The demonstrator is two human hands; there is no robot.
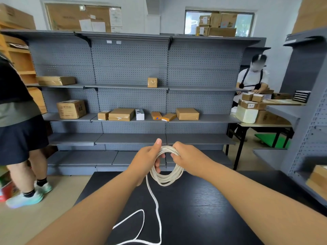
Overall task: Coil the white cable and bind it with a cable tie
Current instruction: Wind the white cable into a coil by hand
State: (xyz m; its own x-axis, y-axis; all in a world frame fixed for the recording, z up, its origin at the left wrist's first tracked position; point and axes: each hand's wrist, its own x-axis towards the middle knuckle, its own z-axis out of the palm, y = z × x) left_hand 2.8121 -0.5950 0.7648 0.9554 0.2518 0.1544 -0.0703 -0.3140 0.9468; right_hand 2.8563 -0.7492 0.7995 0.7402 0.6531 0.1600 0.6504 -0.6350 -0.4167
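Note:
The white cable [167, 179] is wound into a round coil of several loops, held up above the far edge of the black table [194, 209]. My left hand [147, 160] grips the coil's left side, thumb up over the top, fingers through the ring. My right hand [187, 158] pinches the coil's upper right. A loose tail of cable hangs from the coil's lower left and runs down across the table, forming a loop near the bottom edge of the view. No cable tie shows in view.
Grey pegboard shelving [132, 119] with cardboard boxes stands behind the table. A person in dark shorts [19, 138] stands at the left. Another person [254, 80] works at a box-laden table at the right. A second grey shelf unit [307, 121] flanks the right.

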